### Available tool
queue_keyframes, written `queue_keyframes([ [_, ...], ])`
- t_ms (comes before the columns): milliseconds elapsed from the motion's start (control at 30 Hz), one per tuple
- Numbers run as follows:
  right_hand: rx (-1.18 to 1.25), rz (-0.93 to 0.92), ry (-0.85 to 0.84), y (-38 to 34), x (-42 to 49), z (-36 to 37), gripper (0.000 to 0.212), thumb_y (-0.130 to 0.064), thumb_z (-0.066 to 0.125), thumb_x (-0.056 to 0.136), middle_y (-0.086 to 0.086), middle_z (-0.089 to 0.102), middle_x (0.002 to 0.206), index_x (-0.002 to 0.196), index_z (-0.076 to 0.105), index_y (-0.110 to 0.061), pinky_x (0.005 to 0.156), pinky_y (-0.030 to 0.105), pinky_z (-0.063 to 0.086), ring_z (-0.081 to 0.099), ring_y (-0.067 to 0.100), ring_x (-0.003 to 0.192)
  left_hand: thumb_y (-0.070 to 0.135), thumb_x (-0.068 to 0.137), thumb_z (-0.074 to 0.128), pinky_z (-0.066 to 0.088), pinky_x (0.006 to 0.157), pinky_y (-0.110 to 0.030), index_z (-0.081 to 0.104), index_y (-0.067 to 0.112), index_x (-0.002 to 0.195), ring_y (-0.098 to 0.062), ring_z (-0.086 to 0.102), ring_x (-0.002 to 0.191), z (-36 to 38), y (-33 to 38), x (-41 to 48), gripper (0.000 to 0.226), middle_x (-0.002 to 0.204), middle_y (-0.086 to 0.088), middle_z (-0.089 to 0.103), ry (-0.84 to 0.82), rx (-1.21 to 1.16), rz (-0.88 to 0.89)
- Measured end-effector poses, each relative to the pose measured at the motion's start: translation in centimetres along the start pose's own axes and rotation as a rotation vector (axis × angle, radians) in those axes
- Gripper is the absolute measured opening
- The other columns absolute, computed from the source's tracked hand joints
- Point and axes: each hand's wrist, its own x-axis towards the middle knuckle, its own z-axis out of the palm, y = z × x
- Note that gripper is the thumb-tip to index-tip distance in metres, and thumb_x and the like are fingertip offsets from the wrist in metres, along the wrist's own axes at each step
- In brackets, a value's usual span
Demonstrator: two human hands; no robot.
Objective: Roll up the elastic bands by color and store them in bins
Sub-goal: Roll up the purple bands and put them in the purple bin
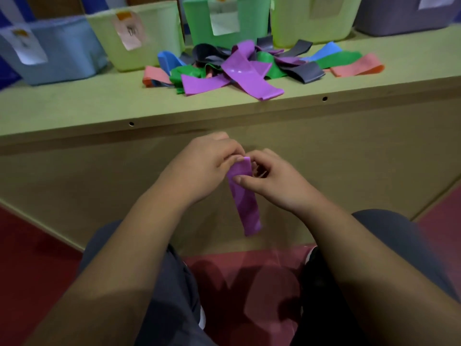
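A purple elastic band [245,203] hangs down in front of the shelf's face. My left hand [204,168] pinches its top end from the left, and my right hand [272,178] pinches the same end from the right, thumb pressed on the band. A pile of bands [249,66] in purple, green, blue, grey and salmon lies on the shelf top. Behind it stand bins: blue [55,51], pale green [139,36], green [224,18], a second pale green [314,18] and grey-purple [404,16].
The tan shelf top [74,106] has a front edge with two small holes. Below are my knees in dark trousers [174,283] and a red floor [249,283]. Each bin carries a paper label.
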Motion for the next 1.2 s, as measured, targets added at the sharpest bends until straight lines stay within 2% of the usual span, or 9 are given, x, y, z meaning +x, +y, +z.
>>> queue_keyframes([
  [133, 0.303, -0.009, 0.007, -0.9, 0.2, -0.6, 0.018, -0.021, 0.079, 0.096, 0.021, 0.072, 0.108, 0.112, 0.077, -0.012, 0.086, 0.038, 0.050, 0.064, 0.013, 0.094, 0.022, 0.100, 0.068, 0.050, 0.080, -0.034, 0.078, 0.019, 0.106, -0.016, 0.064, 0.091, -1.7, 1.2, 1.4, 0.012, 0.097, 0.002, 0.066, 0.027, 0.014, 0.044],
  [233, 0.407, 0.001, 0.075, -1.2, 0.3, -1.2, 0.012, -0.012, 0.073, 0.100, 0.014, 0.074, 0.095, 0.107, 0.076, -0.003, 0.081, 0.036, 0.046, 0.061, 0.013, 0.089, 0.025, 0.100, 0.068, 0.049, 0.081, -0.033, 0.078, 0.021, 0.107, -0.013, 0.063, 0.093, -2.5, 2.1, 2.8, 0.012, 0.098, 0.006, 0.066, 0.039, 0.031, 0.035],
  [333, 0.429, 0.007, 0.150, -1.2, 0.4, -1.9, 0.011, -0.011, 0.072, 0.100, 0.017, 0.075, 0.093, 0.105, 0.076, -0.003, 0.077, 0.033, 0.047, 0.062, 0.011, 0.084, 0.026, 0.100, 0.069, 0.046, 0.079, -0.024, 0.078, 0.024, 0.104, -0.005, 0.060, 0.090, -3.1, 2.8, 4.3, 0.010, 0.095, 0.012, 0.067, 0.087, -0.014, 0.006],
  [500, 0.495, 0.034, 0.257, -1.1, 0.4, -3.3, 0.010, -0.004, 0.068, 0.101, -0.011, 0.076, 0.079, 0.105, 0.078, -0.005, 0.061, 0.014, 0.046, 0.062, -0.003, 0.067, 0.022, 0.096, 0.073, 0.048, 0.084, -0.026, 0.077, 0.022, 0.109, -0.008, 0.063, 0.089, -3.3, 2.2, 8.2, 0.014, 0.102, 0.008, 0.068, 0.186, 0.005, -0.057],
  [667, 0.403, 0.065, 0.338, -0.9, 0.2, -4.9, 0.008, -0.014, 0.071, 0.100, -0.010, 0.074, 0.079, 0.098, 0.079, -0.013, 0.062, 0.018, 0.045, 0.059, 0.001, 0.069, 0.028, 0.089, 0.082, 0.042, 0.081, -0.020, 0.073, 0.026, 0.118, -0.009, 0.058, 0.100, -2.1, 0.8, 11.2, 0.030, 0.115, 0.008, 0.062, 0.115, 0.042, -0.111],
  [767, 0.416, 0.075, 0.354, -0.8, 0.0, -5.6, 0.008, -0.015, 0.071, 0.100, -0.001, 0.079, 0.086, 0.100, 0.079, -0.014, 0.066, 0.023, 0.049, 0.063, 0.005, 0.074, 0.031, 0.092, 0.080, 0.047, 0.084, -0.022, 0.078, 0.028, 0.110, -0.007, 0.059, 0.097, -1.1, 0.6, 11.6, 0.019, 0.107, 0.009, 0.066, 0.138, 0.007, -0.123],
  [833, 0.433, 0.087, 0.349, -0.7, -0.1, -5.9, 0.009, -0.015, 0.071, 0.101, 0.002, 0.081, 0.091, 0.102, 0.080, -0.015, 0.068, 0.025, 0.050, 0.065, 0.007, 0.077, 0.030, 0.095, 0.077, 0.051, 0.087, -0.027, 0.081, 0.028, 0.105, -0.005, 0.062, 0.095, -0.9, 0.8, 11.1, 0.011, 0.100, 0.013, 0.070, 0.207, -0.058, -0.152],
  [1033, 0.489, 0.040, 0.351, -1.0, -0.6, -6.2, 0.008, -0.013, 0.071, 0.101, 0.001, 0.073, 0.084, 0.101, 0.076, -0.007, 0.063, 0.023, 0.046, 0.060, 0.009, 0.074, 0.026, 0.099, 0.073, 0.054, 0.086, -0.017, 0.079, 0.036, 0.101, 0.005, 0.068, 0.093, -2.1, 2.1, 7.4, 0.012, 0.094, 0.022, 0.077, 0.463, -0.476, -0.339],
  [1200, 0.512, -0.051, 0.312, -1.8, -1.1, -5.7, 0.007, -0.009, 0.071, 0.100, 0.010, 0.073, 0.093, 0.104, 0.076, -0.007, 0.071, 0.027, 0.047, 0.061, 0.011, 0.083, 0.021, 0.100, 0.072, 0.059, 0.099, -0.046, 0.081, 0.020, 0.108, -0.024, 0.073, 0.100, -1.4, 1.6, 4.0, 0.012, 0.104, -0.009, 0.080, 0.584, -0.846, -0.417],
])
